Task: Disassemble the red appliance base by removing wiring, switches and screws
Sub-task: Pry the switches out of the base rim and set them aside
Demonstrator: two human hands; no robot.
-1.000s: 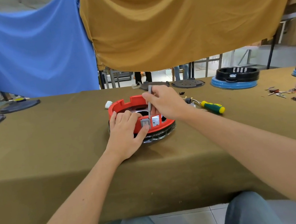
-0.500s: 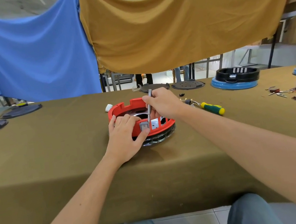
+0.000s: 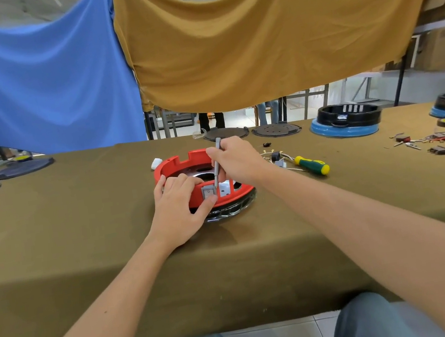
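While the red base (image 3: 185,163) sits at the middle of the surface (image 3: 78,220), the left hand (image 3: 178,207) grips its near rim, thumb beside a grey switch (image 3: 208,192). The right hand (image 3: 236,159) has its fingers clenched around a thin grey tool (image 3: 217,169), tip down at the switch. A green-handled screwdriver (image 3: 311,165) lies to the right.

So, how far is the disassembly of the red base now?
Partly done, it seems. Loose wires and small parts lie beside the green-and-yellow screwdriver, so some wiring looks removed. In hand: the left hand grips the red base with its thumb by the grey switch, and the right hand holds a thin metal tool above it. Left: this switch; remaining screws cannot be seen.
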